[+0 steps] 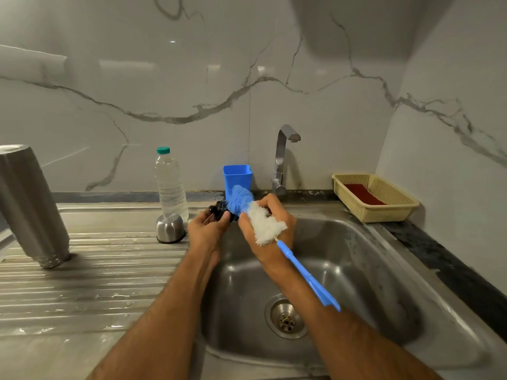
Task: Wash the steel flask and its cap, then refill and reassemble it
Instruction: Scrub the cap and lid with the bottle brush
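Note:
My left hand [208, 229] holds a small black stopper [220, 211] above the sink's left edge. My right hand [267, 237] grips a bottle brush [255, 218] by its blue and white bristle head, whose blue tip touches the stopper. The blue handle [307, 275] runs back over my right forearm. The steel flask [30, 207] stands upside down on the draining board at far left. A steel cup cap [170, 228] sits mouth down beside the water bottle.
A clear water bottle [170, 185] with a green lid stands behind the cap. A blue cup [237, 178] and the tap [282, 160] are at the back of the sink [356, 270]. A beige basket [375, 197] with a red sponge sits at right.

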